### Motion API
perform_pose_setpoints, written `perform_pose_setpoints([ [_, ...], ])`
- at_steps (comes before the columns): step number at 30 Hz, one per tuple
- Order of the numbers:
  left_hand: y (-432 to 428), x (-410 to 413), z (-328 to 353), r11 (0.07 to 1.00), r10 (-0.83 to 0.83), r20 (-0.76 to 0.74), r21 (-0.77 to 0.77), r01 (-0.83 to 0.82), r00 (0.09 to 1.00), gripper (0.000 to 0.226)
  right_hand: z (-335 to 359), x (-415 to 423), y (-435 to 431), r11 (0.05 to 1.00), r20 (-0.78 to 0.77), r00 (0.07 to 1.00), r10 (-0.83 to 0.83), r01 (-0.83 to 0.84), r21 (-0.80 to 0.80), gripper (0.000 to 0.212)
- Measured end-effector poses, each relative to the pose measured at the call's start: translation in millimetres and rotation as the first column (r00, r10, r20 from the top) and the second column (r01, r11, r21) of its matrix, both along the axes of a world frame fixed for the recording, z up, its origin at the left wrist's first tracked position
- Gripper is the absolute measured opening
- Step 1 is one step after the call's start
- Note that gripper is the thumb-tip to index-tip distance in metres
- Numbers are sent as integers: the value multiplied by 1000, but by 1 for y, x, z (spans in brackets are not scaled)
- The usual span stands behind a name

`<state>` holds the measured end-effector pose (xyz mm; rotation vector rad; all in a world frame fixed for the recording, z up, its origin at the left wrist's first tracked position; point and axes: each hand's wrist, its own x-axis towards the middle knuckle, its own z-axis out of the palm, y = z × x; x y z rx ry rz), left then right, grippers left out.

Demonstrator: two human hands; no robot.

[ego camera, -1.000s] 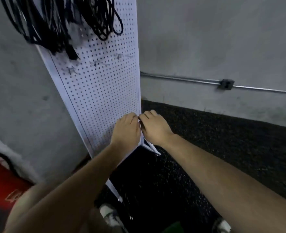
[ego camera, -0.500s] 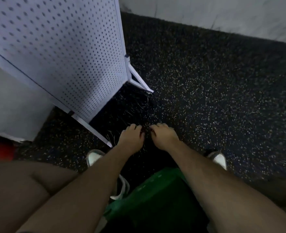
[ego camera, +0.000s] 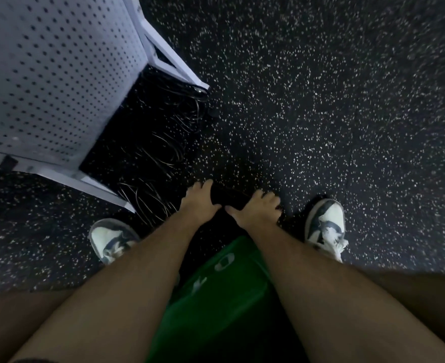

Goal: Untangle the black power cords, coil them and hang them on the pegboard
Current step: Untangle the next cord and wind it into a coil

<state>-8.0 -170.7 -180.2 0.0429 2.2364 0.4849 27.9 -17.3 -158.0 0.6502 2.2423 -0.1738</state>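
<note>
Two spread hands, left hand (ego camera: pixel 199 199) and right hand (ego camera: pixel 255 208), gripping nothing, reach low, likely to gather the black cords (ego camera: pixel 161 150) tangled on the floor (ego camera: pixel 320 127) centre-left, below the pegboard (ego camera: pixel 59 74).

Matt white perforated pegboard (ego camera: pixel 59 74), glossy black cords (ego camera: pixel 153 153), rough speckled rubbery floor (ego camera: pixel 320 100), green cloth shirt (ego camera: pixel 224 297).

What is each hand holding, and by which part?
Cannot be told: left hand and right hand reach over the black cords, but any grip is lost in the dark.
</note>
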Motion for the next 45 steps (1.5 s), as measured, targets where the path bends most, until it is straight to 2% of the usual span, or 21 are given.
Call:
perform_pose_setpoints([
  [2,7,3,-4,996,-54,-23,-74,52,998,77,-10,4,3,991,-51,990,130,-130,-2,102],
  [4,12,3,-7,986,-105,-46,-134,98,993,74,-19,6,6,990,-80,990,117,-122,-68,91],
  [8,17,-7,-11,963,-231,-39,-148,224,972,65,-28,-3,11,961,-47,963,267,-269,-60,67],
  [13,33,-6,-23,832,-532,-160,-280,478,832,65,-32,-8,15,946,-75,951,299,-306,-106,48],
  [15,35,-14,-25,813,-568,-159,-260,521,807,52,-29,-11,19,920,-116,924,366,-377,-107,42],
  [18,30,-21,-21,832,-541,-51,-178,525,840,24,-22,-16,24,886,-85,895,438,-446,-126,39],
  [22,29,-18,-5,800,-597,-96,-149,582,796,30,-4,-27,22,822,-88,832,548,-555,-127,47],
  [24,30,-23,12,773,-635,-184,-157,615,751,29,10,-35,19,840,-151,891,428,-454,-296,40],
  [26,30,-34,37,788,-614,-270,-150,598,742,22,31,-44,18,821,-160,948,276,-319,-473,12],
  [27,29,-42,54,811,-579,-310,-133,569,754,16,43,-49,19,801,-198,947,254,-321,-505,3],
  [29,26,-57,96,879,-463,-393,-92,467,794,5,72,-57,21,793,-278,939,205,-325,-516,11],
  [31,20,-71,139,958,-257,-485,-16,285,836,13,103,-66,24,800,-368,926,87,-285,-528,10],
  [33,13,-79,180,988,30,-481,149,48,876,43,140,-74,29,782,-442,897,-13,-266,-563,13],
  [35,9,-78,220,908,326,-376,382,-175,867,76,181,-80,33,748,-495,866,-72,-281,-601,12],
  [36,9,-74,239,815,466,-290,509,-277,836,84,203,-81,35,722,-516,850,-107,-291,-628,9],
  [38,12,-65,274,543,667,-54,717,-436,743,89,245,-80,36,661,-553,809,-198,-307,-685,10],
  [39,12,-62,287,401,708,50,793,-459,704,83,264,-79,35,631,-569,784,-250,-314,-710,13],
  [40,12,-60,301,307,718,99,843,-442,689,84,283,-78,34,600,-574,761,-303,-315,-735,15],
  [42,13,-57,329,225,704,130,892,-392,698,88,316,-78,30,527,-562,726,-397,-321,-787,16],
  [44,14,-53,361,164,680,182,906,-389,710,83,347,-77,25,486,-571,683,-456,-346,-803,17],
  [45,13,-52,374,157,651,209,903,-399,730,82,362,-76,22,471,-579,659,-480,-364,-804,16],
])
